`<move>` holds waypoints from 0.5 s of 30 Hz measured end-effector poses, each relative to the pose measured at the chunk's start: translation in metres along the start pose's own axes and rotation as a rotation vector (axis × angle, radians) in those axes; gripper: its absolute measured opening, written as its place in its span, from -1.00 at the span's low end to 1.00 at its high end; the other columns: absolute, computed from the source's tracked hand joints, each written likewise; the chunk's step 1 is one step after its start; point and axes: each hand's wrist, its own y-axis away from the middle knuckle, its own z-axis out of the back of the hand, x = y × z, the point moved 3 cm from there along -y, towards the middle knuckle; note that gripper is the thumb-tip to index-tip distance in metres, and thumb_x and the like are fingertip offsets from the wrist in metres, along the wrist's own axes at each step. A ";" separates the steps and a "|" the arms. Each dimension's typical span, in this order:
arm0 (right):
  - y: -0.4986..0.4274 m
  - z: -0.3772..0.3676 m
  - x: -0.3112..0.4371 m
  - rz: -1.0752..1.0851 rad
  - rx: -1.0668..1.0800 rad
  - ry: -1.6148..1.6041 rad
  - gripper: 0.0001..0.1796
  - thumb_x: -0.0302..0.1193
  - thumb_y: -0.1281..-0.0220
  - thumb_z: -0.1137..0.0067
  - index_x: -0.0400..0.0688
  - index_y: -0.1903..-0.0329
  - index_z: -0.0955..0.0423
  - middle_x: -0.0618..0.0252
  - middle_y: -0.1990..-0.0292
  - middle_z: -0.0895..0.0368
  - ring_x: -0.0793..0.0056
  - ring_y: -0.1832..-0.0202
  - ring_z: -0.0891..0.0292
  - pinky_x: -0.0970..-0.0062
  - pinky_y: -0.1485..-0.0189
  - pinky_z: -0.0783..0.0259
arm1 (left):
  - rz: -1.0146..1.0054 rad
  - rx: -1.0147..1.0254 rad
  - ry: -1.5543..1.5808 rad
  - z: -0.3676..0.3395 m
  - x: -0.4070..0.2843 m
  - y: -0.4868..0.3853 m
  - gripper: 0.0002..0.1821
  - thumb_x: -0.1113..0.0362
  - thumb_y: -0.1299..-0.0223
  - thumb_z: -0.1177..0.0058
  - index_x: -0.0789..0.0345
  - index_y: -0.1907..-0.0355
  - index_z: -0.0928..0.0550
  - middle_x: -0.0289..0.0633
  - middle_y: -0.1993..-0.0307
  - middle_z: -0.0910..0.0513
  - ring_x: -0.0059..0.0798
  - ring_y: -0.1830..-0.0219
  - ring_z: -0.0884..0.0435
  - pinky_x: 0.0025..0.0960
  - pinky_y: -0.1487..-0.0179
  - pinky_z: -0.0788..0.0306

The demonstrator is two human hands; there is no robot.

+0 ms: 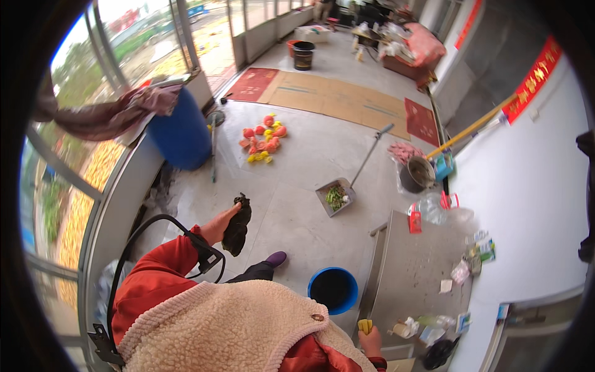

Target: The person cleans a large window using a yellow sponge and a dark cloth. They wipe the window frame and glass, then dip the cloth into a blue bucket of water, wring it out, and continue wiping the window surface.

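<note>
My left hand (222,226) is stretched out at the left, shut on a dark, crumpled cloth (237,230) that hangs down over the floor. At the lower right, beside a metal-topped table (399,265), my right hand (370,342) grips a folded yellow cloth or sponge (366,326); its exact kind is unclear. Between the two hands, nearer the right, a blue bucket (354,284) with a dark inside stands on the floor.
A long-handled dustpan (331,211) with green scraps lies ahead. Red and yellow pieces (265,139) are scattered near a blue barrel (181,132). Flattened cardboard (334,100) crosses the floor. A mop bucket (417,175) and a large plastic bottle (430,207) stand at right.
</note>
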 end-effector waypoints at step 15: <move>0.025 0.128 0.504 1.100 0.238 0.181 -0.59 -0.21 -0.09 -0.34 -0.22 0.11 -0.52 -0.11 0.31 -0.67 -0.15 0.22 -0.63 0.09 0.19 -0.52 | -0.557 -0.670 -0.061 0.159 0.071 0.267 -0.68 0.33 -0.23 -0.18 0.36 -0.01 -0.55 -0.32 0.21 -0.64 -0.55 0.19 -0.57 -0.44 0.04 -0.46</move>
